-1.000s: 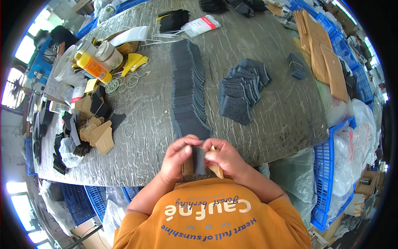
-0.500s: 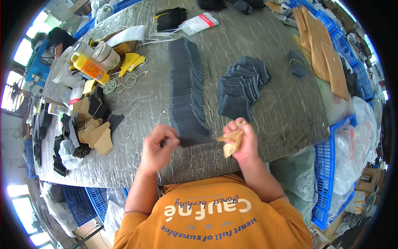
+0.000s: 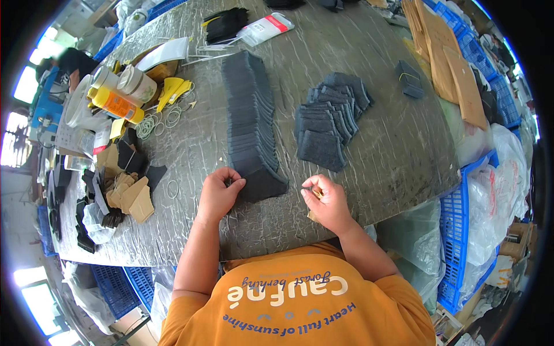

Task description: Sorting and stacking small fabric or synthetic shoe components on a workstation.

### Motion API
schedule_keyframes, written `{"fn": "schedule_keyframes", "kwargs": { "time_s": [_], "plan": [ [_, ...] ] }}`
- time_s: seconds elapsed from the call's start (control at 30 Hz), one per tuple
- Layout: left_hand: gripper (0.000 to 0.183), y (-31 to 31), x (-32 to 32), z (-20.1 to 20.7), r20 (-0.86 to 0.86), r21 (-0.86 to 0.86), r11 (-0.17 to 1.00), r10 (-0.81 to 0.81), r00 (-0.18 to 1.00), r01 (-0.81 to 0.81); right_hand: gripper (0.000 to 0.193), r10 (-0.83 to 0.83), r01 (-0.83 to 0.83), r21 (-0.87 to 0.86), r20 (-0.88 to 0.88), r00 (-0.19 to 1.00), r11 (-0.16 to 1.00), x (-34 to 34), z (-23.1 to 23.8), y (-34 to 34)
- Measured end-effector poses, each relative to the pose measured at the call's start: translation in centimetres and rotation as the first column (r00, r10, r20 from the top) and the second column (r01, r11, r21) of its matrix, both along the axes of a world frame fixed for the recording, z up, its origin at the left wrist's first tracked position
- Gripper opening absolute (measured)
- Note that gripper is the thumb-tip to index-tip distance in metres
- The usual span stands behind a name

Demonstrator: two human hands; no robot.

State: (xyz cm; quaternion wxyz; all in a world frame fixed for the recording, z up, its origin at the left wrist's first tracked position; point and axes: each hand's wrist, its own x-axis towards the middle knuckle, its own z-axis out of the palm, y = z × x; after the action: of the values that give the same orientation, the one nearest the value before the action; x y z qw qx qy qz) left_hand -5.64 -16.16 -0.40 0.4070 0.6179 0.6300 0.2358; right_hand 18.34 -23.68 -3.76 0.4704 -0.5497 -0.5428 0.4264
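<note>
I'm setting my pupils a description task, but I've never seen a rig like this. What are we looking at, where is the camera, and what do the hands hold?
There is no machine: these are a person's bare hands. A wide fisheye camera on the head looks down, so straight edges bend. On the table lie a long row of overlapping dark pieces, a shorter fanned pile and a yellow bottle. The left hand touches the row's nearest piece; the right hand holds something tan, mostly hidden.
</note>
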Motion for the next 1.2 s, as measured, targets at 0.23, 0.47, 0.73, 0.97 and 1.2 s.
{"fn": "schedule_keyframes", "kwargs": {
  "time_s": [0.23,0.47,0.73,0.97,1.2],
  "plan": [
    [0.012,0.2,0.3,0.1,-0.045,0.011,1.000,0.007,0.999,-0.007,0.007,0.010,-0.021,0.100,0.108,0.994,0.995,-0.5,0.3,0.0],
    [0.012,0.3,0.4,0.1,-0.079,-0.009,1.000,0.008,0.997,-0.009,0.013,0.032,-0.169,0.271,0.448,0.893,0.948,-0.9,0.6,-0.1],
    [0.013,0.3,0.6,0.0,-0.057,0.038,0.999,0.013,0.998,-0.010,0.027,0.086,-0.360,0.324,0.627,0.774,0.875,-1.1,0.4,-0.3],
    [0.013,0.4,0.6,-0.2,-0.135,0.058,0.998,-0.028,0.990,0.036,0.032,0.080,-0.395,0.258,0.744,0.663,0.882,-1.4,0.5,-0.4],
    [0.013,0.8,0.6,0.0,-0.282,-0.021,1.000,-0.013,0.959,0.008,0.033,0.101,-0.400,0.207,0.773,0.626,0.893,-1.6,0.7,-0.3]
  ]
}}
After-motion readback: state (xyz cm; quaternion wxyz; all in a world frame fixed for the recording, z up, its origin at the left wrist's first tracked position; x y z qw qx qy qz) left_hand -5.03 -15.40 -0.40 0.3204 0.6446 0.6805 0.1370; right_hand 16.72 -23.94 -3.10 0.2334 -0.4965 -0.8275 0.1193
